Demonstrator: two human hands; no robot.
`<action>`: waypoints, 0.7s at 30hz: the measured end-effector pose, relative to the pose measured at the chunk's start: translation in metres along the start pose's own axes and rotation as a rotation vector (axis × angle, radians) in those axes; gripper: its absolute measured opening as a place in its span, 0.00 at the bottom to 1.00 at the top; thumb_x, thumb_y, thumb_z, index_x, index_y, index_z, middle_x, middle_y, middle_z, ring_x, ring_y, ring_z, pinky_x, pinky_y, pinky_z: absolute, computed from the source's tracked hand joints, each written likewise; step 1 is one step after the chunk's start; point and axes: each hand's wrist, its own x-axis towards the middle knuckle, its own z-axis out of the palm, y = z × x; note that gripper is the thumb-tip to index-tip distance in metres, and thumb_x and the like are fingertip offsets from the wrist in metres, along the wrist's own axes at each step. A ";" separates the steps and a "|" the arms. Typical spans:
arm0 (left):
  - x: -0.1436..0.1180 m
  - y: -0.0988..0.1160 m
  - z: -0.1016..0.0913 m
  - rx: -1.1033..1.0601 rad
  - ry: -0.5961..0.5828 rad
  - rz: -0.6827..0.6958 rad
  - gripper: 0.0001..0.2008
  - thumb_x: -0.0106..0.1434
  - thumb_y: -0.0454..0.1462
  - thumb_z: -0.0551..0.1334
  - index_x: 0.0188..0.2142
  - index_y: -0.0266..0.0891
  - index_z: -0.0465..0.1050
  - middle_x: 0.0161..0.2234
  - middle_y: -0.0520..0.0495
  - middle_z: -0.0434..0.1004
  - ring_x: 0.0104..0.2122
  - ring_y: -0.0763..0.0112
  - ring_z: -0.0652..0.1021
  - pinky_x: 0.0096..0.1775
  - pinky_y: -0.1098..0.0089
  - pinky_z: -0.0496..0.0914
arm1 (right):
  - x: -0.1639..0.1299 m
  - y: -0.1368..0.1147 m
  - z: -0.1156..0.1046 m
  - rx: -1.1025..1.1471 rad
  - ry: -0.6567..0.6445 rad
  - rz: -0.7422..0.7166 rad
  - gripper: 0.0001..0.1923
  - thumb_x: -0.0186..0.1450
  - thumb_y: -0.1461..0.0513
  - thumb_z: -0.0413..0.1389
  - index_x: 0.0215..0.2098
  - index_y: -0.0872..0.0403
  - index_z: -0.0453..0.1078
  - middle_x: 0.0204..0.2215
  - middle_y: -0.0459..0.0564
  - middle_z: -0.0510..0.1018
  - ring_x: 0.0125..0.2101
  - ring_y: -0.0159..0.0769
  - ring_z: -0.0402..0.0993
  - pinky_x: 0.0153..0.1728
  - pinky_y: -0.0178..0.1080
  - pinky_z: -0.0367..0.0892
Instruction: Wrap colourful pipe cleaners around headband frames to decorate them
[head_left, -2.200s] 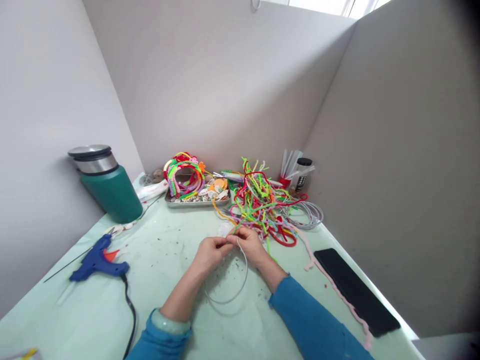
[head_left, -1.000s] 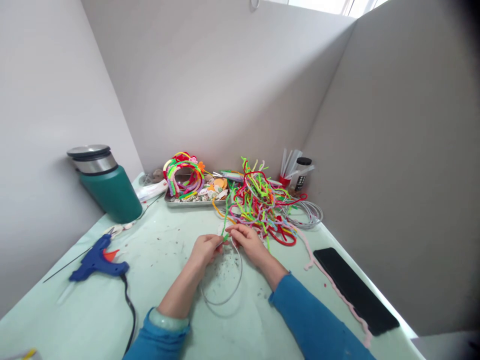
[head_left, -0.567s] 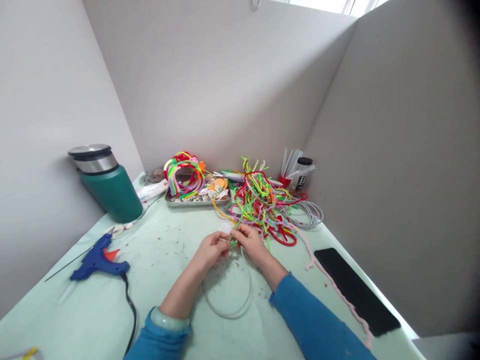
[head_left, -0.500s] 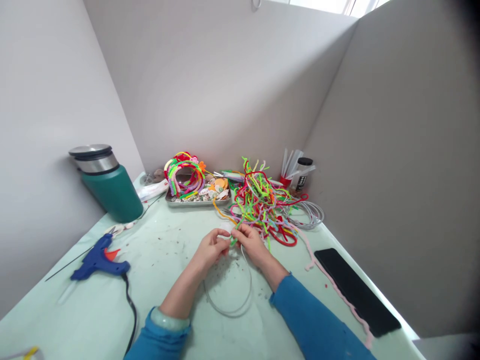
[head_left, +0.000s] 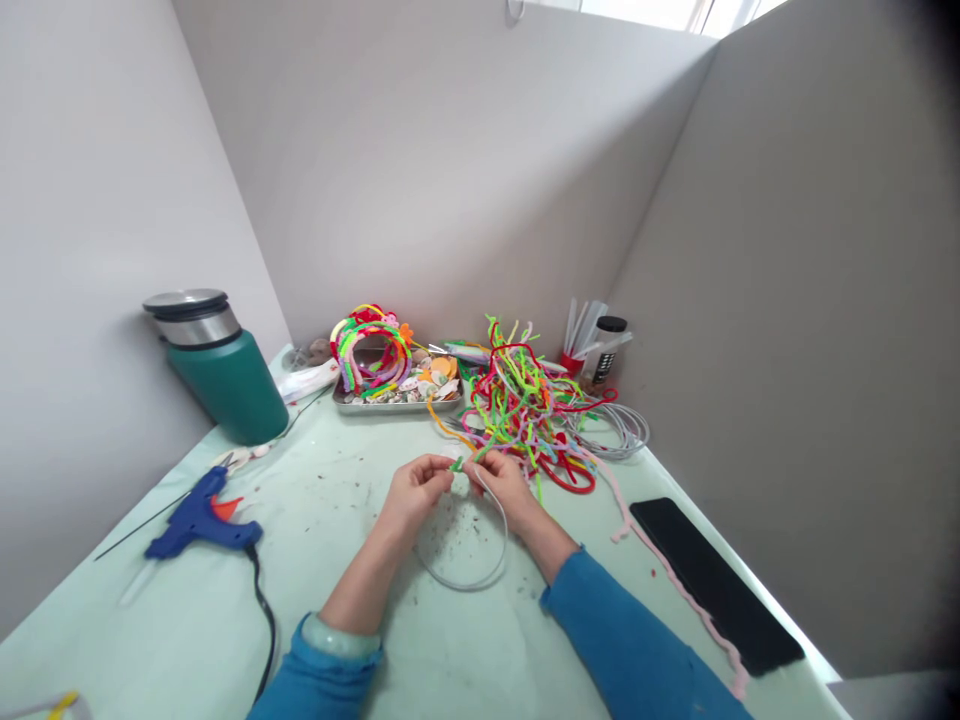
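Close together above the middle of the table, my left hand [head_left: 417,490] and my right hand [head_left: 500,484] both pinch with thumb and fingers. Between the fingertips shows a short stretch of green pipe cleaner [head_left: 457,465], twisted about the end of a thin pale wire hoop [head_left: 465,586]. The hoop hangs below both hands in a loose ring. My left fingers grip the hoop where the green starts; my right fingers hold the green pipe cleaner, its loose end reaching up toward the pile. Fingers partly hide the join.
A heap of coloured pipe cleaners [head_left: 525,400] lies just beyond my right hand, beside coiled grey wire [head_left: 626,430]. A metal tray [head_left: 397,408] holds wrapped hoops and cut-outs. Left are a blue glue gun [head_left: 196,520] and a green bottle [head_left: 229,385]; right, a black slab [head_left: 712,580].
The wire hoop has swung up and slightly right. My left hand has shifted a little left, opening a small gap between the hands where the green pipe cleaner shows.
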 end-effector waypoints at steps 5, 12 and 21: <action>0.002 -0.003 0.000 0.005 0.076 -0.055 0.15 0.45 0.41 0.64 0.29 0.33 0.69 0.16 0.58 0.59 0.13 0.85 0.55 0.16 0.77 0.48 | -0.001 -0.006 0.003 0.033 -0.022 0.011 0.16 0.52 0.52 0.60 0.22 0.56 0.64 0.13 0.39 0.63 0.16 0.25 0.56 0.19 0.31 0.52; 0.005 -0.010 -0.001 0.195 0.119 -0.029 0.12 0.47 0.41 0.61 0.27 0.33 0.71 0.17 0.54 0.67 0.14 0.82 0.59 0.17 0.76 0.51 | -0.001 -0.003 0.001 -0.010 -0.025 -0.002 0.16 0.52 0.53 0.59 0.21 0.57 0.67 0.14 0.41 0.65 0.16 0.24 0.57 0.19 0.31 0.52; 0.007 -0.016 -0.003 0.614 0.129 0.248 0.10 0.51 0.36 0.59 0.32 0.38 0.78 0.30 0.46 0.79 0.29 0.69 0.74 0.33 0.73 0.64 | 0.001 -0.001 0.001 -0.032 -0.011 0.011 0.16 0.52 0.53 0.59 0.18 0.57 0.65 0.13 0.41 0.66 0.16 0.25 0.58 0.19 0.31 0.54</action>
